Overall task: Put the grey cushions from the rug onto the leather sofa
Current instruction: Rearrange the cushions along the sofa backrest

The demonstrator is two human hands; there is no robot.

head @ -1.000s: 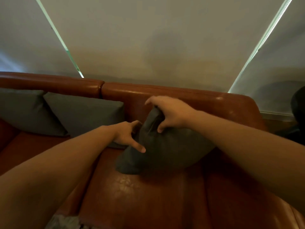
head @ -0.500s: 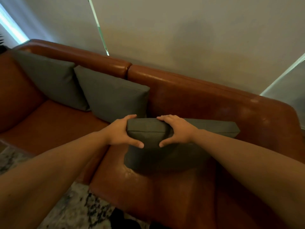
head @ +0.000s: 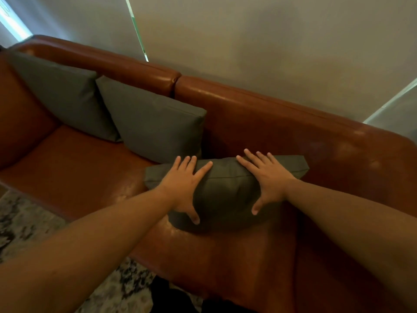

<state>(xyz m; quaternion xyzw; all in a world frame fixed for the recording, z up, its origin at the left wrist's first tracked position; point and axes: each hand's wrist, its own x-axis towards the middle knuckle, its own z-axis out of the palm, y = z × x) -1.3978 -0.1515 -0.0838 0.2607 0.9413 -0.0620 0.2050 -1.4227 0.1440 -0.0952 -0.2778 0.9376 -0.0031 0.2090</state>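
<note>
Grey woven cushion (head: pixel 228 190) lies plump on the glossy leather sofa (head: pixel 282 123); my left hand (head: pixel 184 188) and right hand (head: pixel 268 177) press it, fingers spread flat.

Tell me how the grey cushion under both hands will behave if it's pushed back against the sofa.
Probably soft: the grey cushion bulges between the flat left hand and right hand. It may slide easily, since the leather sofa looks glossy. It should not roll, lying flat on the seat.

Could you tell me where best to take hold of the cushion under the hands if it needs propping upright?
Probably its long top seam edge, from above with both hands apart. The cushion lies slumped on the sofa, that edge facing up and clear.
</note>
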